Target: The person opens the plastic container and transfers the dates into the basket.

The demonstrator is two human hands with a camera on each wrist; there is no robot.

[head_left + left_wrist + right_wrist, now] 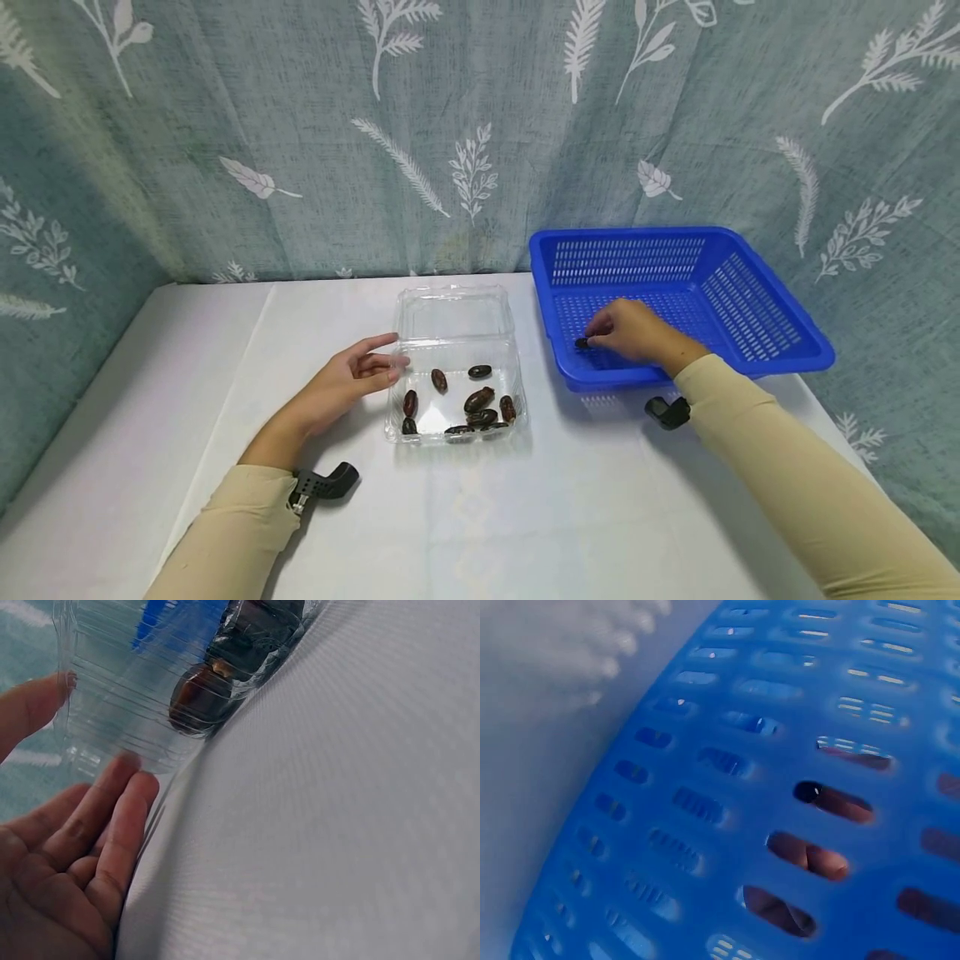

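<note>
A clear plastic clamshell box [491, 350] stands with its lid [454, 315] folded back. Several dark brown dates [478, 400] lie inside, mostly toward its near and right sides. My left hand [354, 379] touches the box's left side with loosely extended fingers; in the left wrist view the thumb [34, 709] meets the box rim. Inside a blue basket [570, 377], at its near left, my right hand [636, 329] pinches a dark date [581, 342] low over the bottom. Through the basket's slots, the right wrist view shows only bits of the fingers [826, 862].
A white cloth [480, 517] covers the table. The basket, with slotted walls, stands to the right of the box, near the table's right edge. A green leaf-patterned curtain [315, 150] hangs behind and at both sides.
</note>
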